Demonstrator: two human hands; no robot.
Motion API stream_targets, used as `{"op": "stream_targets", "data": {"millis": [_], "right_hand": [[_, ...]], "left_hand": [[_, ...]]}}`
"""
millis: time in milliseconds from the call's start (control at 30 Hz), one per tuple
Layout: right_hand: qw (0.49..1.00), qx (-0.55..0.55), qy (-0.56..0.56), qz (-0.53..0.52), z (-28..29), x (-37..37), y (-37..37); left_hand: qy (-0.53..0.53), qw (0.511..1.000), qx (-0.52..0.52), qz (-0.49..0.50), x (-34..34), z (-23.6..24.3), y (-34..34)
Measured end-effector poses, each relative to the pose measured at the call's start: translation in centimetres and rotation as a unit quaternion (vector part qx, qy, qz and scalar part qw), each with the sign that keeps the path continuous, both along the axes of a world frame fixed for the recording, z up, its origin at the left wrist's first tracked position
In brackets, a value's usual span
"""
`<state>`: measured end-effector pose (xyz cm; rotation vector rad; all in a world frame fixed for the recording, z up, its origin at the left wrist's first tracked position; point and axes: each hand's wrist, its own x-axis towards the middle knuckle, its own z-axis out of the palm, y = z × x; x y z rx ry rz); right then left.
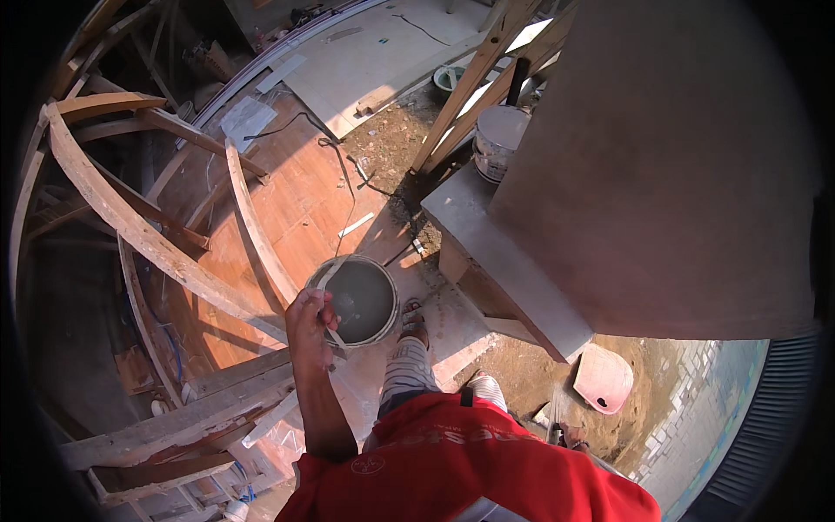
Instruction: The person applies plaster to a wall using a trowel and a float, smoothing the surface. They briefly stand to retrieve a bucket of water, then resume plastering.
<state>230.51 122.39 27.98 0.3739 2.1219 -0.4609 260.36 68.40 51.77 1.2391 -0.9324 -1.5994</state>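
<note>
red shirt point(435, 465) nearest, bucket point(397, 303) lies beyond left fingers point(328, 317).

In the grip of the left hand point(311, 313) — a strip point(330, 274), lying across the left side of the bucket point(397, 304). Just right of the grip, this bucket, with contents point(364, 296) in it. Left of the grip and beyond, a timber frame point(130, 224) over the floor point(296, 191). Nearer to the body, below-left, a beam point(174, 431). Farther right of the grip, a ledge point(513, 261) — on it a tub point(500, 130) and, rightward, a panel point(661, 174).
</note>
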Motion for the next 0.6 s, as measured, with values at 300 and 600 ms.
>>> {"op": "stream_targets", "data": {"millis": [300, 600], "right_hand": [[0.987, -0.031, -0.125, 0.095, -4.1, 1.9, -8.2], [0.988, -0.054, -0.126, 0.07, -0.3, 4.5, -18.2]], "left_hand": [[-0.019, 0.998, 0.065, -0.009, 1.4, -0.9, -10.9], [-0.039, 0.998, 0.039, 0.0, 2.3, -1.5, -21.9]]}}
